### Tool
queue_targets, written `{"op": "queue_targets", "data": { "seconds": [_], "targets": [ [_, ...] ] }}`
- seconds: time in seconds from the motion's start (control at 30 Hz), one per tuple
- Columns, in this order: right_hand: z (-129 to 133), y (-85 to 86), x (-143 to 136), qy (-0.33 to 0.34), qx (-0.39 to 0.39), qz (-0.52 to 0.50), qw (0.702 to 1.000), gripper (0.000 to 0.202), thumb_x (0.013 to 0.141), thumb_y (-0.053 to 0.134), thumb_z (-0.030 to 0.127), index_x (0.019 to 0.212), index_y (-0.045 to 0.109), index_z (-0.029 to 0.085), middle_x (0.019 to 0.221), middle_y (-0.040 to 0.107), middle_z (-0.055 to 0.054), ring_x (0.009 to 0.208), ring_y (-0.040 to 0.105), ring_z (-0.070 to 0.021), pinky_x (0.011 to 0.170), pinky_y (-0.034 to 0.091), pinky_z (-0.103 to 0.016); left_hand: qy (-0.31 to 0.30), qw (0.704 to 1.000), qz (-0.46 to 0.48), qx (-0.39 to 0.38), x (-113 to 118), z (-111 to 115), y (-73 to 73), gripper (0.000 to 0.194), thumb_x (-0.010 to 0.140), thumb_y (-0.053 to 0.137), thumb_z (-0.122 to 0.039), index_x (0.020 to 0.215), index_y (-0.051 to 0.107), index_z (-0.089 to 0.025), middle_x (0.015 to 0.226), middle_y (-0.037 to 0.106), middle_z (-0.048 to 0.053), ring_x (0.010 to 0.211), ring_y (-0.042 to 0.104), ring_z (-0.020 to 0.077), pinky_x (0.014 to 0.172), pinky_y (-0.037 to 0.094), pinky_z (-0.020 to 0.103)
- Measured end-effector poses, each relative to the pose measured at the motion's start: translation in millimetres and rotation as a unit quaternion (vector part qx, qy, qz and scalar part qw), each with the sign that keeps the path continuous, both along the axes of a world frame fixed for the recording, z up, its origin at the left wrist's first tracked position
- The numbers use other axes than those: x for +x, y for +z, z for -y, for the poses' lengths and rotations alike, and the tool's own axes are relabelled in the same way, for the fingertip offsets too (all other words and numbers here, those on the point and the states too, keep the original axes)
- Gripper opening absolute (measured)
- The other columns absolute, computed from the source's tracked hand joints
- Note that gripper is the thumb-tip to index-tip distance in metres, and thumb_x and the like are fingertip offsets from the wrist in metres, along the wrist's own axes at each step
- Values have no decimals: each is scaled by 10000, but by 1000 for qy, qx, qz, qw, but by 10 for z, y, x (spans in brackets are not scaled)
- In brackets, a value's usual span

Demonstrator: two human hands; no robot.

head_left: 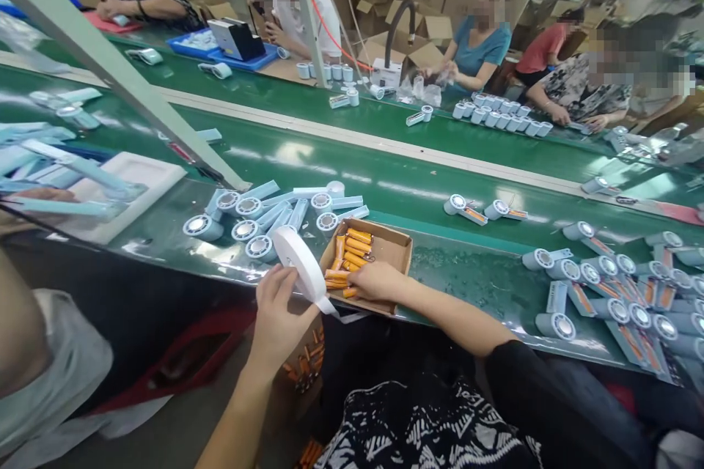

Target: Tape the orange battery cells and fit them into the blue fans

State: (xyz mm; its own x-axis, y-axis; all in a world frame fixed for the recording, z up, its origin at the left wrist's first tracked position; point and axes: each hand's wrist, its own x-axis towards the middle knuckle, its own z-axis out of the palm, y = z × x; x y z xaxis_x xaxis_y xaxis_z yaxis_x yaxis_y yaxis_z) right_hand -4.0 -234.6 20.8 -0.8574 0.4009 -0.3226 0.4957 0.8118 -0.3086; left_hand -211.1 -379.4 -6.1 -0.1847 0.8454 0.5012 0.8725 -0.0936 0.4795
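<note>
My left hand is closed around a roll of white tape, and a loose strip hangs from the roll's lower edge. Beside it, a shallow cardboard box at the belt's near edge holds several orange cylindrical batteries. Inside that box is my right hand, its fingers closed on the end of an orange battery; the fingertips are partly hidden. Just behind the tape roll lie several light-blue handheld fan bodies with round grille heads and open handles.
On the right is a pile of fan bodies with orange batteries in their handles. Two more fans lie on the green belt. A slanted metal post and white tray stand left. Co-workers sit opposite; one is close at left.
</note>
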Motion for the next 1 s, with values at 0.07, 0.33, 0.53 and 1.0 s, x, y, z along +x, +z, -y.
{"op": "queue_targets", "data": {
  "seconds": [0.07,0.33,0.53,1.0],
  "targets": [
    [-44,-47,-22,27,9,14,999,182,1038,602,291,1074,746,186,1025,801,-124,923,757,-257,795,561,-338,-17,999,-21,31,30,-31,29,464,905,747,-371,1317,580,-234,1219,622,133,1317,529,400,1092,501,620],
    [-226,238,774,-289,-178,-495,800,281,857,811,366,1072,717,211,1092,801,-69,918,774,-213,831,623,-330,-48,993,-104,42,307,-16,289,446,826,780,-194,1252,652,-214,1171,649,137,1292,481,397,1086,466,567],
    [121,389,833,-390,-146,-651,635,241,828,869,382,935,716,230,1040,842,-66,963,816,-253,880,680,-389,-100,983,-149,23,611,-151,338,439,812,744,-108,1241,729,-200,1172,711,107,1224,505,337,1071,464,468],
    [58,594,1029,-339,-149,-445,815,262,881,781,347,1122,842,263,1170,820,-43,1047,796,-300,995,633,-456,-244,930,-274,-24,582,-211,533,552,931,614,-58,1432,660,-285,1312,721,45,1181,591,279,1214,436,546]
  ]
}}
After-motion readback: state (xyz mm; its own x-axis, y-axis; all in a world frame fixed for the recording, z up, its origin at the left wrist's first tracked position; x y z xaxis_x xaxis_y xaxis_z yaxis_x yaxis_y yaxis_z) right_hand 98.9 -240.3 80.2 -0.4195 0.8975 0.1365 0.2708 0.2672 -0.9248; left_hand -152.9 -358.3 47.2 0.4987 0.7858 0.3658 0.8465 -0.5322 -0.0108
